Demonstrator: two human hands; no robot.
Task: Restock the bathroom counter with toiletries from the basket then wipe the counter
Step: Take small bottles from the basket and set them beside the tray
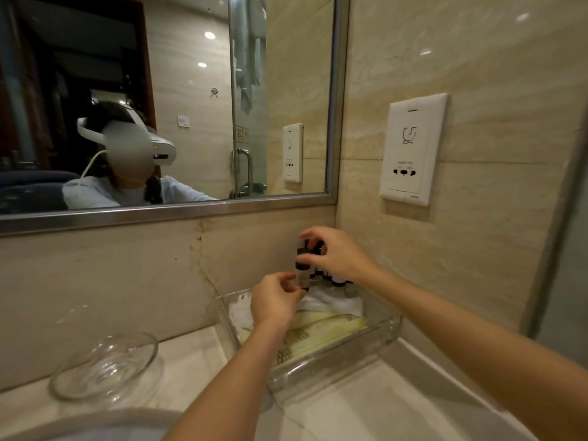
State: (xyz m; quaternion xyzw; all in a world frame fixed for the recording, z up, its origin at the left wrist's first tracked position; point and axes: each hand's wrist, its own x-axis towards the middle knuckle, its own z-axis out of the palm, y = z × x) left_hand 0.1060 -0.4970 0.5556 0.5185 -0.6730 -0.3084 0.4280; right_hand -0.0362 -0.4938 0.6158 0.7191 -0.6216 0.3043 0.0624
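A clear glass tray [375, 337] sits in the counter's back right corner, holding white and pale yellow packets. At its far end stand several small dark-capped toiletry bottles [337, 280], partly hidden by my right hand. One small bottle [302, 271] with a dark cap and pale label is upright above the tray's far end. My left hand [275, 300] pinches its lower part. My right hand [334, 251] grips its top from above, thumb across the neck.
A clear glass dish [105, 366] rests on the pale stone counter [366, 405] to the left. The sink rim [79, 421] curves along the bottom left. A mirror hangs above the backsplash, and a white wall socket [412, 148] is on the right wall.
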